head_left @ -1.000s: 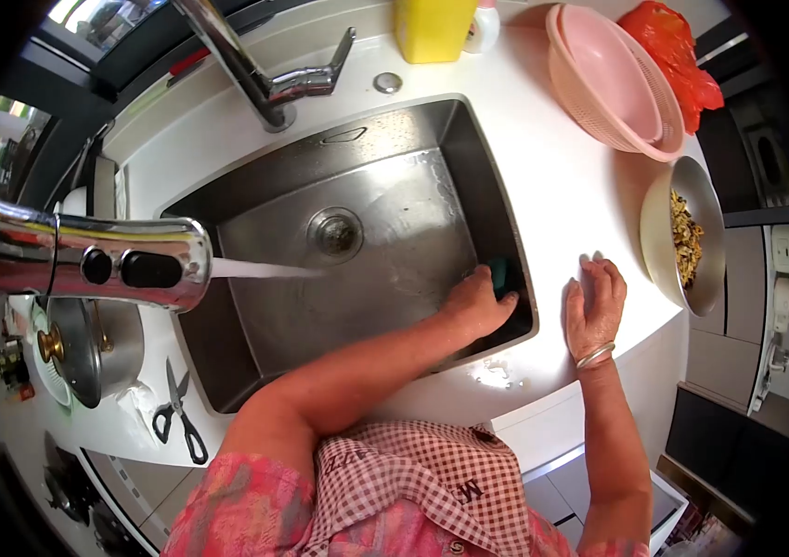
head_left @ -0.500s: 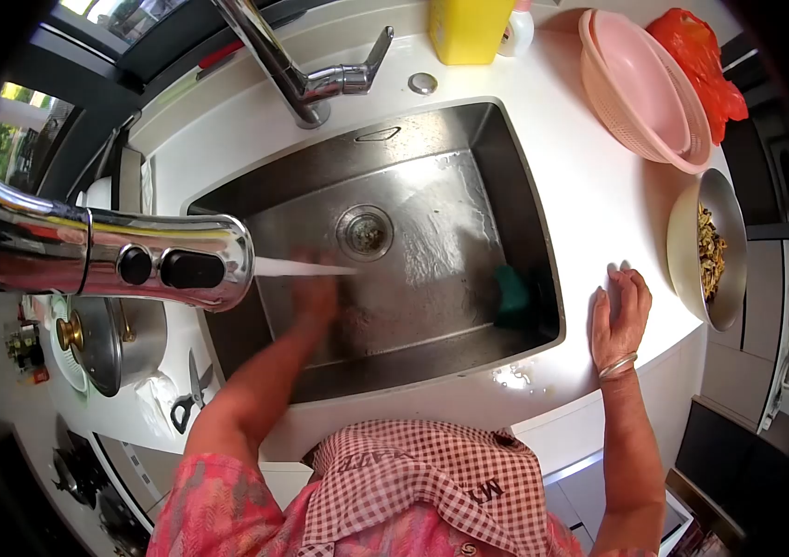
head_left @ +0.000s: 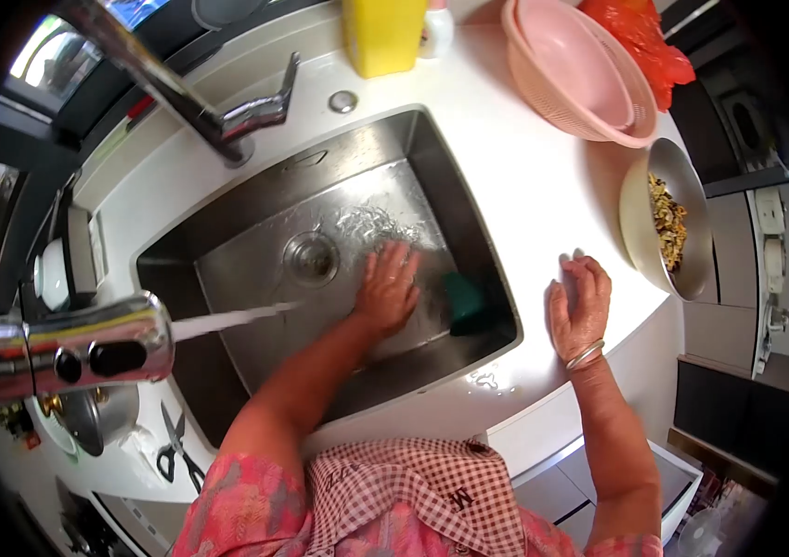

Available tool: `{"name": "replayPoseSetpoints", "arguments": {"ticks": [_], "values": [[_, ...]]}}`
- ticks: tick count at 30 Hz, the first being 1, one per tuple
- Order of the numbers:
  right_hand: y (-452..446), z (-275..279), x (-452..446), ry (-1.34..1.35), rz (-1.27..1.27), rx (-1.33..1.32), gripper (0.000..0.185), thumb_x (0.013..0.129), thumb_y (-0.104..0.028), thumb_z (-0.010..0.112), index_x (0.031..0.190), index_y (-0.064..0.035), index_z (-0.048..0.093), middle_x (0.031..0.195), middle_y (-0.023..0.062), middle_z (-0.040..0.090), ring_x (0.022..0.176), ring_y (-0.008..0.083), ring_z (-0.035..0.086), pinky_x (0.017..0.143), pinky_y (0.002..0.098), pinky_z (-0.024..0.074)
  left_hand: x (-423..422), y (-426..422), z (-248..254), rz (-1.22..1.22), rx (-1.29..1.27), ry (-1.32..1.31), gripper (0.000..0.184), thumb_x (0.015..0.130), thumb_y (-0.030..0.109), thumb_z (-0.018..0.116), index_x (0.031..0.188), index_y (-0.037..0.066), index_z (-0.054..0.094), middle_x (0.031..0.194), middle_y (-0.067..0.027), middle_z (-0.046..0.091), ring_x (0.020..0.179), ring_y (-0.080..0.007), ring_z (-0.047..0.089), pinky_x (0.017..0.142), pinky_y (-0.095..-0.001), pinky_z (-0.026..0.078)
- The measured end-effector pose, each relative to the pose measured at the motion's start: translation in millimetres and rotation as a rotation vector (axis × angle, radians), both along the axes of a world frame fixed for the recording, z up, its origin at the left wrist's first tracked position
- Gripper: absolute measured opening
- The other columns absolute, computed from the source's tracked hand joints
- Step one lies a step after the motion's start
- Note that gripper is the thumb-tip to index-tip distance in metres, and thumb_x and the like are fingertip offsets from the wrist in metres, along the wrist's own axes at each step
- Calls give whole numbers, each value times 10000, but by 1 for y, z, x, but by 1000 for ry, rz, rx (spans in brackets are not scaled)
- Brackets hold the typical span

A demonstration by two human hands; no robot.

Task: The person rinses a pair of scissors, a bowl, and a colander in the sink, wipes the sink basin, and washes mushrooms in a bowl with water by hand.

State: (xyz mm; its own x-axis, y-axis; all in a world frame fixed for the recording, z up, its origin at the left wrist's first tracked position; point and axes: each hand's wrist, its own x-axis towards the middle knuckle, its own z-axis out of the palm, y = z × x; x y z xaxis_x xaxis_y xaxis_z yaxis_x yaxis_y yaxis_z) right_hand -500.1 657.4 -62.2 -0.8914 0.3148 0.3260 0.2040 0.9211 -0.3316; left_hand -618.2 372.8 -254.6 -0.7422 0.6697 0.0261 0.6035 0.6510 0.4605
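Head view gives us a look right down into the sink point(head_left: 455, 200). Our left hand point(head_left: 387, 290) is spread in there, fingers stretched out and thumb off to the side, so the grip is wide and we see it holding nothing. Can't tell if the palm touches the steel. It sits between the drain point(head_left: 310, 259) and the green item point(head_left: 464, 304), which lies by the right wall, loose from our fingers. Water point(head_left: 227, 318) shoots out of the spout point(head_left: 79, 345) on the left.

Our right hand point(head_left: 583, 311) rests on the white counter point(head_left: 524, 167), pretty relaxed, grip open, thumb apart, bangle point(head_left: 586, 354) at the wrist. It's near the front edge, with bare counter between it and the sink's right rim.

Writing-wise, we can pick out an "M" on our checked apron point(head_left: 432, 473); the letters nearby are folded too much to read. Whatever's on the white bottle point(head_left: 436, 32) by the yellow container point(head_left: 381, 37) is too small for us.

The bowl point(head_left: 638, 218) of brownish bits sits close to the counter's right edge, below the pink basket point(head_left: 580, 116) and red bag point(head_left: 640, 46). Scissors point(head_left: 176, 446) lie left of the sink, blades slightly apart.
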Motion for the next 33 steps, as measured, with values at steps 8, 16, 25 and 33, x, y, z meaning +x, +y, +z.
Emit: {"name": "replayPoseSetpoints", "arguments": {"ticks": [8,16,25,33], "values": [[4,6,4,142,11,-83,353,802,-159,697,1140,-60,670,1237,179,603,1149,363,567,988,470,468,-38,17,-65,370,-65,326,876,905,574,610,1535,23,351,1617,-210,289,1498,-415,250,1208,-566,199],[3,-11,19,554,-217,-972,523,908,-291,707,1343,-75,513,1179,110,624,1075,285,644,900,413,535,-22,-73,55,-130,-601,-663,508,887,294,693,1342,82,614,1393,-208,576,1256,-385,563,1072,-429,447],[92,68,19,655,-679,-1921,861,824,-702,680,1384,-88,456,1179,246,636,936,426,688,737,545,603,87,-194,195,259,-161,-344,463,940,356,624,1307,74,633,1269,-212,652,1147,-397,627,1008,-473,485],[160,28,12,602,-590,-2010,437,999,-133,445,1399,32,386,1347,297,479,1105,500,585,846,548,633,147,-202,200,665,165,-341,369,953,348,593,1147,60,717,1053,-194,719,1009,-384,683,886,-454,536]]}}
